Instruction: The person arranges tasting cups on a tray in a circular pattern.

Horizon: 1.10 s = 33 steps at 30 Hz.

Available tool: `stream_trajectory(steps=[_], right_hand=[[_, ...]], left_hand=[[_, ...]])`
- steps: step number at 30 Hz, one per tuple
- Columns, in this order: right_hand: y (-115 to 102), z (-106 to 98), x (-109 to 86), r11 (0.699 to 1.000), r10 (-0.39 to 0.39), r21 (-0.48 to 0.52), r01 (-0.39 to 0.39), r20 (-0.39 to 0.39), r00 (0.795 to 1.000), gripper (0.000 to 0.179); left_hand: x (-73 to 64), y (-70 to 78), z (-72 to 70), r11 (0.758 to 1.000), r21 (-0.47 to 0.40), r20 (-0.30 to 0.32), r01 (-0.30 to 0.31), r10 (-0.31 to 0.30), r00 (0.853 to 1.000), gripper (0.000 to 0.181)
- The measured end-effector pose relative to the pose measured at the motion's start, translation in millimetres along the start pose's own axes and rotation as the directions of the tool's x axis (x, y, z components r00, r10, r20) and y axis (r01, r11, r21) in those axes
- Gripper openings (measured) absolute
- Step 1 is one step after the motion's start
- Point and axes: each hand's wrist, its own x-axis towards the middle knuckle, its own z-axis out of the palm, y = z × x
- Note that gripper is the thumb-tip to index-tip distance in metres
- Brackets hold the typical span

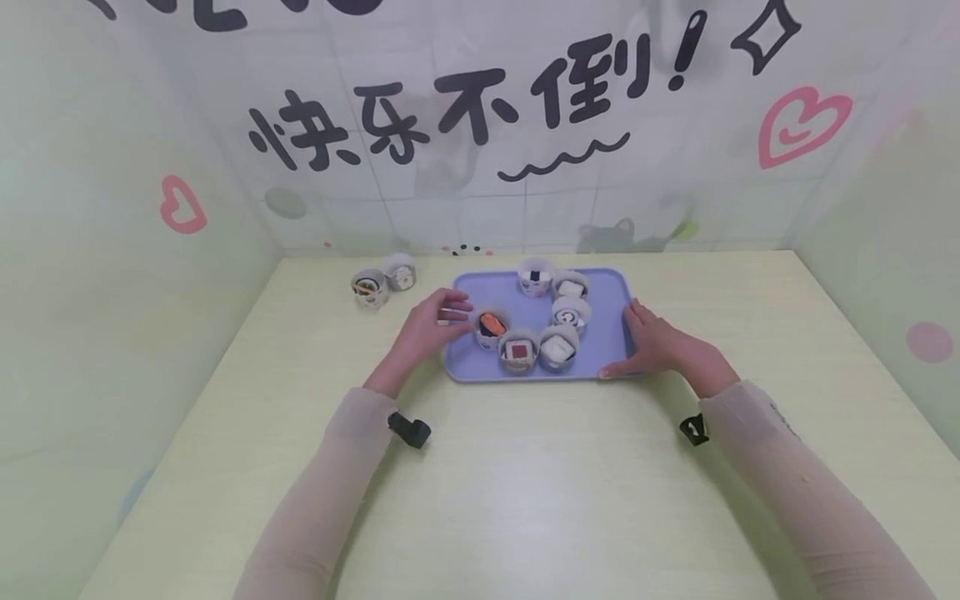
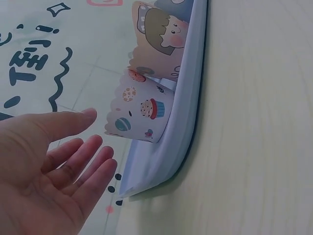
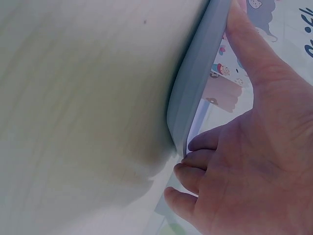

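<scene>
Around the right rim of a blue tray (image 1: 480, 287), my right hand (image 1: 660, 346) grips the near corner, thumb at the front edge and fingers along the side. My left hand (image 1: 431, 329) hangs at the tray's left side, fingers spread and holding nothing. Its thumb points at a paper cup (image 2: 142, 107) with cupcake prints, which holds an orange-topped sushi piece (image 1: 492, 324). Beside that on the tray are a cup (image 1: 519, 352) with a red-centred square piece and a cup (image 1: 558, 347) with a white piece. Further cups (image 1: 572, 317) stand behind.
Two more paper cups (image 1: 370, 289) with small food pieces stand on the table, left of the tray. A printed wall (image 1: 450, 200) closes off the table's far edge, with side walls left and right.
</scene>
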Motion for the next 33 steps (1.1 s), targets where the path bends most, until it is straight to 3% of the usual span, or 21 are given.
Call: stream_trajectory(steps=[6, 15, 20, 26, 33], right_hand=[[-1, 0, -0.7, 1.0, 0.002, -0.002, -0.002, -0.003, 1.0, 0.132], [-2, 0, -0.5, 1.0, -0.002, 0.004, 0.002, -0.008, 1.0, 0.132], [-1, 1, -0.6, 1.0, -0.001, 0.0, 0.001, -0.003, 1.0, 0.132], [-2, 1, -0.5, 1.0, -0.003, 0.005, 0.003, -0.004, 1.0, 0.132], [-2, 0, -1.4, 1.0, -0.004, 0.004, 0.004, -0.003, 1.0, 0.132]], left_hand=[[1.0, -0.1, -11.8, 1.0, -0.022, -0.046, -0.014, 0.013, 0.999, 0.048], [-1.9, -0.5, -38.5, 1.0, 0.019, -0.126, 0.022, -0.019, 0.992, 0.049], [-3.1, -1.8, -52.9, 1.0, -0.016, -0.172, 0.008, -0.011, 0.985, 0.051], [-3.4, -5.3, -68.4, 1.0, -0.023, -0.252, 0.005, -0.011, 0.968, 0.054], [-4.8, -11.0, -85.2, 0.998, 0.011, -0.337, 0.065, -0.058, 0.94, 0.056]])
